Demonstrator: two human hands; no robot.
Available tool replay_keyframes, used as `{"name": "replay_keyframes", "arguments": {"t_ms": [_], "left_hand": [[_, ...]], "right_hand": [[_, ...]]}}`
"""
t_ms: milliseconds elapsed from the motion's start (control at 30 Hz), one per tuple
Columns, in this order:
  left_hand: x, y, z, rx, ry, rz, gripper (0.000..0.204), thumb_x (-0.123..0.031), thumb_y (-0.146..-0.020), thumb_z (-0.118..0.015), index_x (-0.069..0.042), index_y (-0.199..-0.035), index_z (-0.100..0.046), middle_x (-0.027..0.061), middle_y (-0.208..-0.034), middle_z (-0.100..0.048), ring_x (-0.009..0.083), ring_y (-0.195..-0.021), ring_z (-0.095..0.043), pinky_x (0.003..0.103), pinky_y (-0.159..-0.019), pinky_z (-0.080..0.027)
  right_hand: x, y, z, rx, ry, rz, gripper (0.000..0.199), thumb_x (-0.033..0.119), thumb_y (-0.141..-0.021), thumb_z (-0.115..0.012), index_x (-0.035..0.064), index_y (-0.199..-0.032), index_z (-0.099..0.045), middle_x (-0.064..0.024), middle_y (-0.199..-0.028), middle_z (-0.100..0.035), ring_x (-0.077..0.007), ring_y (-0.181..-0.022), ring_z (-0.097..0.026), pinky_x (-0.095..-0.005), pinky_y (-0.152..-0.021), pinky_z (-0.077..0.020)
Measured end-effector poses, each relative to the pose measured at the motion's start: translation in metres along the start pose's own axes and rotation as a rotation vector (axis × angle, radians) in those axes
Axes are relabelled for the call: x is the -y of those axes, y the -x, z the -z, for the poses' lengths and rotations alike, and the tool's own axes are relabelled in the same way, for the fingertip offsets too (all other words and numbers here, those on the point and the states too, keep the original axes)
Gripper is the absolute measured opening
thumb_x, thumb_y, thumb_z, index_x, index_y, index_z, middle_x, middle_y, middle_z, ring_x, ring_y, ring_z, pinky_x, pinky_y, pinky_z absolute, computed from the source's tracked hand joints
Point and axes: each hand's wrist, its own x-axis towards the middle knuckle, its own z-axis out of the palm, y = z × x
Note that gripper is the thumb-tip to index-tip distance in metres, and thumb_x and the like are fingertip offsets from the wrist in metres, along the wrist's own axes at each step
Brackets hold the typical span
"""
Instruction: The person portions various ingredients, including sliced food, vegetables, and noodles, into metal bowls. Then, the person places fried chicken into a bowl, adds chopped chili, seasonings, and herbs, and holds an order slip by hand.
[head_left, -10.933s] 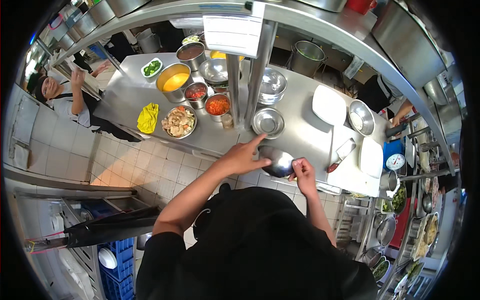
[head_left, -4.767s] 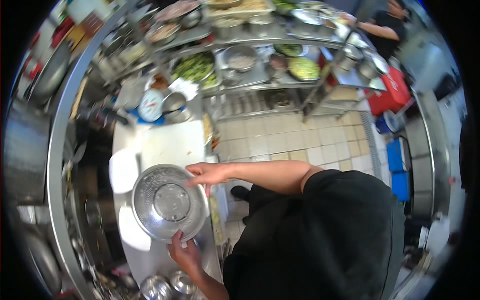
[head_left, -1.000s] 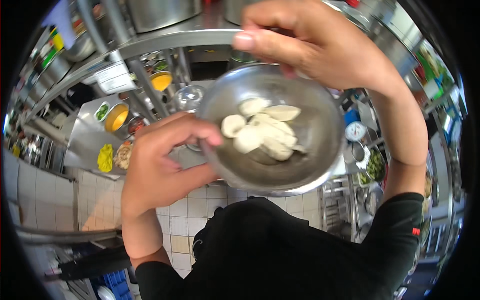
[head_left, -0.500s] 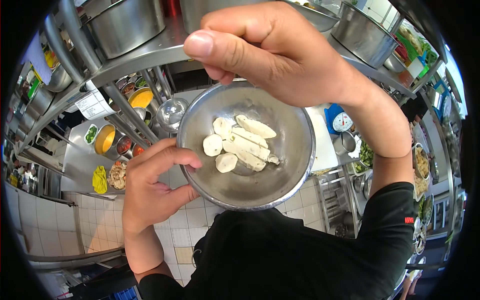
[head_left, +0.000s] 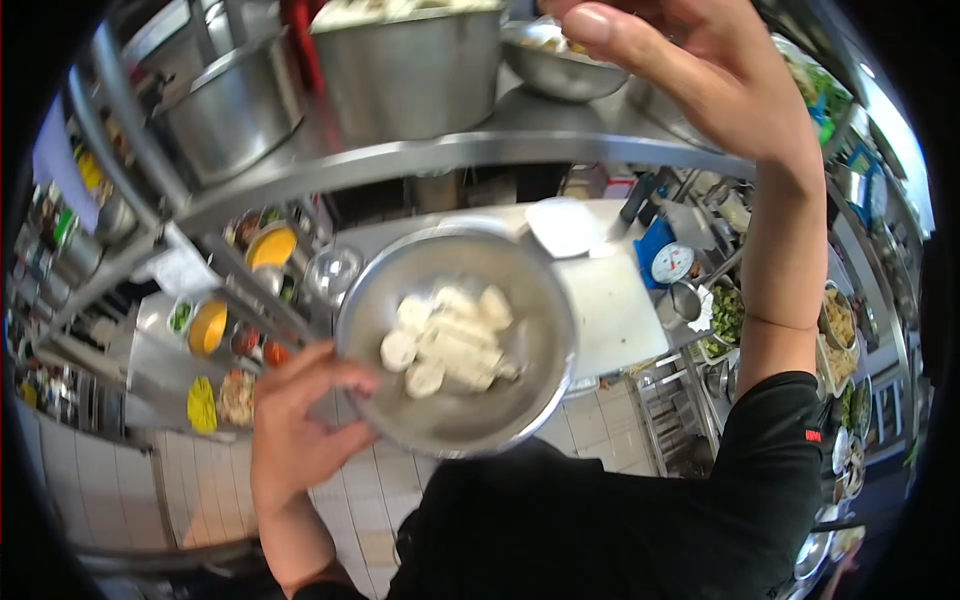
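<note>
My left hand (head_left: 297, 425) grips the left rim of a round steel mixing bowl (head_left: 527, 385), thumb and fingers pinching its edge. The bowl is held up, its mouth facing me. Pale cream slices (head_left: 455, 345), some round and some long, lie in a heap at its bottom; their kind is unclear. My right hand (head_left: 700, 70) is raised at the upper right, before the shelf. Its thumb is stretched out, and the other fingers are partly cut off by the top edge. I see nothing held in it. Nearest to it is a steel bowl of food (head_left: 565, 70).
A steel shelf (head_left: 440, 155) crosses ahead, bearing a deep square pan (head_left: 405, 75) and a large pot (head_left: 235, 115). Below lie a white cutting board (head_left: 615, 320), a white plate (head_left: 563, 227) and a blue dial scale (head_left: 655, 255). Left are sauce containers (head_left: 207, 327) and a yellow cloth (head_left: 201, 405).
My right hand has moved right and up, away from over the bowl, its thumb now apart from the fingers. The bowl in my left hand sits slightly lower and further left; the slices have bunched together.
</note>
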Motion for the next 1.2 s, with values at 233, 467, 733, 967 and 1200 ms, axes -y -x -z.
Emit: {"name": "replay_keyframes", "arguments": {"t_ms": [233,467,733,967,1200], "left_hand": [[-0.010,0.005,0.006,0.022,-0.005,0.079,0.037,0.000,-0.057,-0.085,-0.003,-0.092,-0.074,0.0096,-0.088,-0.071,0.0216,-0.079,-0.070,0.030,-0.073,-0.054],[-0.002,-0.009,-0.012,0.071,0.091,0.011,0.041,-0.001,-0.055,-0.084,-0.004,-0.095,-0.075,0.0098,-0.087,-0.071,0.0222,-0.078,-0.070,0.030,-0.072,-0.054],[0.012,-0.004,-0.015,0.045,0.132,0.060,0.041,0.003,-0.053,-0.082,-0.003,-0.093,-0.074,0.0090,-0.088,-0.071,0.0204,-0.077,-0.070,0.029,-0.072,-0.053],[0.019,-0.009,-0.022,0.014,0.221,0.131,0.040,0.007,-0.056,-0.081,0.000,-0.094,-0.072,0.0069,-0.087,-0.068,0.0167,-0.079,-0.068,0.027,-0.074,-0.051],[0.025,-0.033,-0.030,0.073,0.394,0.152,0.036,0.005,-0.068,-0.086,0.002,-0.100,-0.071,0.0057,-0.095,-0.067,0.0118,-0.087,-0.065,0.026,-0.082,-0.055]], "right_hand": [[-0.143,-0.037,0.008,0.242,0.022,-0.273,0.028,0.029,-0.102,-0.062,0.0063,-0.118,-0.066,-0.0085,-0.098,-0.070,-0.0162,-0.085,-0.066,-0.0314,-0.074,-0.0552],[-0.199,-0.071,-0.065,0.883,0.114,-0.770,0.051,0.039,-0.089,-0.069,0.0147,-0.133,-0.062,-0.0111,-0.110,-0.071,-0.0249,-0.096,-0.069,-0.0367,-0.083,-0.0558],[-0.241,-0.046,-0.080,0.534,-0.067,-0.577,0.019,0.027,-0.092,-0.077,0.0113,-0.102,-0.073,-0.0041,-0.085,-0.072,-0.0183,-0.076,-0.067,-0.0344,-0.065,-0.0548],[-0.236,-0.040,-0.047,0.288,-0.415,-0.638,0.013,0.009,-0.087,-0.075,0.0027,-0.099,-0.071,-0.0043,-0.086,-0.072,-0.0110,-0.068,-0.064,-0.0270,-0.063,-0.0562],[-0.106,-0.011,0.003,0.316,-0.794,-0.547,0.025,0.004,-0.093,-0.069,0.0008,-0.118,-0.068,-0.0081,-0.095,-0.073,-0.0125,-0.083,-0.069,-0.0249,-0.074,-0.0583]]}}
